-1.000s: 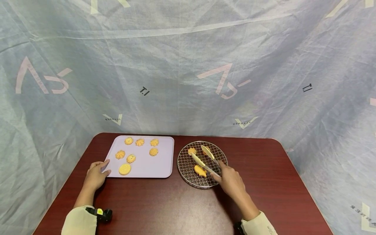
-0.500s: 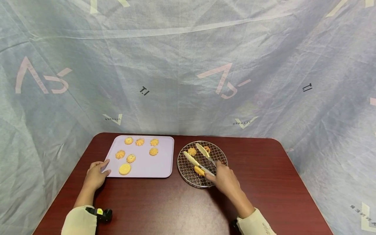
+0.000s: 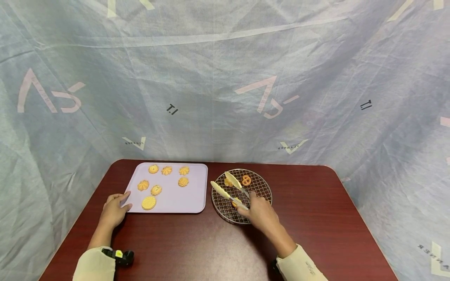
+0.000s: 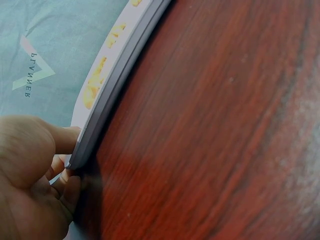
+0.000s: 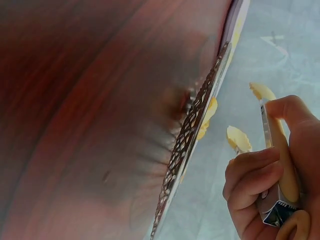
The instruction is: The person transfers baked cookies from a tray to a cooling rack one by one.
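Observation:
My left hand (image 3: 114, 210) grips the near left corner of a pale lilac tray (image 3: 175, 201); in the left wrist view the thumb lies over the rim, fingers beneath. Several golden cookies lie on the tray, among them a round yellow biscuit (image 3: 149, 202). With my right hand (image 3: 261, 212) I hold tongs (image 3: 220, 190) with cream tips, their arms spread and nothing between them. They hang over the left part of a round wire rack (image 3: 227, 219). On the rack are a pretzel (image 3: 246, 180), a flower-shaped cookie (image 3: 228, 182) and a fish-shaped cookie (image 3: 236, 202), largely hidden behind the tongs and hand.
The dark red wooden table (image 3: 183, 246) carries both tray and rack, side by side with a narrow gap. A grey printed cloth (image 3: 214, 97) hangs behind the table and along its sides.
My right hand has moved left with the spread tongs, away from the pretzel, which now shows fully. The tongs now cover more of the fish-shaped cookie. My left hand stays at the tray corner.

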A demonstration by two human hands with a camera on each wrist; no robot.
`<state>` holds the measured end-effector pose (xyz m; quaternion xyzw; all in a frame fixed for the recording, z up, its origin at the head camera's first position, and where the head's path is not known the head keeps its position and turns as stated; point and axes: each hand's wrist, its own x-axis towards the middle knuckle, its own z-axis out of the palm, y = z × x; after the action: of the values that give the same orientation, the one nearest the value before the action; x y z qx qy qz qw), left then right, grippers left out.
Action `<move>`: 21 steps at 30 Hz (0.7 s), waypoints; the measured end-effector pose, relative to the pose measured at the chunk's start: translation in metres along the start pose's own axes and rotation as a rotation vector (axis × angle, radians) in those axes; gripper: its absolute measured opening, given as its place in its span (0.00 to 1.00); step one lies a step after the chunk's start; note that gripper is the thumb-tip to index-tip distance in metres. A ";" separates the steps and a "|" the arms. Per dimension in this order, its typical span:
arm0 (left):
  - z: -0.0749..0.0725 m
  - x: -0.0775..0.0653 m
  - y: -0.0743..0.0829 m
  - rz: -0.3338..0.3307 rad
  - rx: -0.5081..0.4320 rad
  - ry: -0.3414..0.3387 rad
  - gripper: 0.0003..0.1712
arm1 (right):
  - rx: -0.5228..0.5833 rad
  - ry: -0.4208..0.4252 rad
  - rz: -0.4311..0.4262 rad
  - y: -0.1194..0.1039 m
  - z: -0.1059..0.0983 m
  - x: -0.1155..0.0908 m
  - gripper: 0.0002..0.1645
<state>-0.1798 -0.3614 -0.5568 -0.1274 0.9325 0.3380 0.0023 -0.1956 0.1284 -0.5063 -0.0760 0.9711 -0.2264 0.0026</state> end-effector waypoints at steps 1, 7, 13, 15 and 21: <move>0.000 0.000 0.000 0.000 -0.002 0.000 0.33 | -0.005 -0.005 -0.003 -0.001 0.000 0.001 0.33; 0.000 -0.001 0.001 -0.005 -0.005 0.000 0.33 | 0.004 -0.017 -0.020 -0.010 0.002 0.004 0.31; 0.000 0.000 0.001 -0.013 -0.003 -0.002 0.33 | -0.009 -0.018 -0.079 -0.016 0.007 0.008 0.30; 0.000 0.000 0.002 -0.017 -0.004 -0.005 0.33 | -0.006 -0.022 -0.096 -0.019 0.009 0.010 0.31; -0.001 -0.001 0.003 -0.023 0.000 -0.014 0.33 | -0.003 -0.026 -0.120 -0.027 0.014 0.014 0.32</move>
<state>-0.1799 -0.3598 -0.5538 -0.1355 0.9308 0.3391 0.0128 -0.2053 0.0965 -0.5066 -0.1371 0.9650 -0.2234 0.0015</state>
